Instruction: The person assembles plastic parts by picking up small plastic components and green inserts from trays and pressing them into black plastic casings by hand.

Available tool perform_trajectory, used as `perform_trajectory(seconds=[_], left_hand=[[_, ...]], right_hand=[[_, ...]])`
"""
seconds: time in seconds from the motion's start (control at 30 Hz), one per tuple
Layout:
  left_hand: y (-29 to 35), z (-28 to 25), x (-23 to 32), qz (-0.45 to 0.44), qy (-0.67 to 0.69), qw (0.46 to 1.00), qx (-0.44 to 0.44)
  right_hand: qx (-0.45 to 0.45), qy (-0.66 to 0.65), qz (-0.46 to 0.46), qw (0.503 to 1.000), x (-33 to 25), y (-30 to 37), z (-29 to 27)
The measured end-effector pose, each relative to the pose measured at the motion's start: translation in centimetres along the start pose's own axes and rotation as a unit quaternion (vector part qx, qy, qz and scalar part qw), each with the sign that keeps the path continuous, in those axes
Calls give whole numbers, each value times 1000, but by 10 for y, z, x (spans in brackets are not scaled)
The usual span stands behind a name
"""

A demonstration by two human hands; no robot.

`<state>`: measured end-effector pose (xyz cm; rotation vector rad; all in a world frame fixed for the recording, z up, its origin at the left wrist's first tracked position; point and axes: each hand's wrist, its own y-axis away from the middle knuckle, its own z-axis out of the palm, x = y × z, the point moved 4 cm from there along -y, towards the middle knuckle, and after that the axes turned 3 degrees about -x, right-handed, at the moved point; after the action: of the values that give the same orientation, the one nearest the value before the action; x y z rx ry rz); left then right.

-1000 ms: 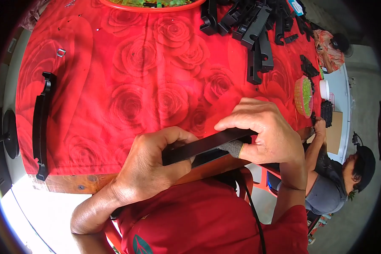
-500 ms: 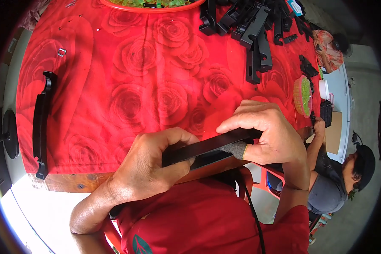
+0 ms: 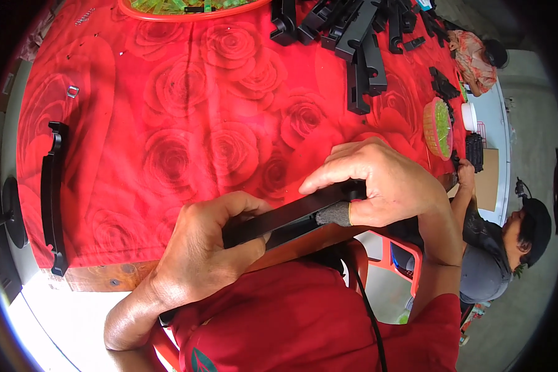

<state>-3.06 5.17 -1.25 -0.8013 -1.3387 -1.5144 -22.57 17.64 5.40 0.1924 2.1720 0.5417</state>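
Observation:
Both hands grip one long black plastic part (image 3: 285, 217), a narrow channel-like piece held just above the table's near edge. My left hand (image 3: 208, 239) is closed round its left end, thumb on the near side. At the other end, my right hand (image 3: 384, 183) is closed on the part, its thumb wearing a dark grey finger cover (image 3: 333, 214) and pressed against the near side. The right fingertips curl over the far side and are partly hidden. A similar long black strip (image 3: 53, 198) with notched ends lies alone at the table's left.
A red rose-patterned cloth (image 3: 186, 149) covers the table. Black plastic parts (image 3: 359, 49) are heaped at the far right. A red-rimmed tray of yellow-green pieces (image 3: 192, 7) stands at the back. A small metal buckle (image 3: 73, 92) lies far left. At right, another person (image 3: 490, 260) works beside a pink basket (image 3: 439, 129).
The view has shifted slightly, so the table things sit a little differently in it. Both hands keep their hold on the black plastic part, with its right end showing a bit more.

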Motion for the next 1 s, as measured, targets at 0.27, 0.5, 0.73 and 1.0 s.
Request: perform_trajectory(seconds=[0.27, 0.5, 0.73, 1.0], left_hand=[[0, 1, -2, 3, -21, 999, 43], [-1, 2, -9, 2, 24, 998, 54], [2, 5, -10, 0, 8, 998, 58], [4, 5, -5, 0, -25, 999, 48]], right_hand=[[21, 17, -18, 999, 4, -4, 7], [22, -46, -33, 998, 9, -2, 6], [-1, -48, -43, 998, 11, 0, 10], [42, -32, -42, 998, 10, -3, 15]])
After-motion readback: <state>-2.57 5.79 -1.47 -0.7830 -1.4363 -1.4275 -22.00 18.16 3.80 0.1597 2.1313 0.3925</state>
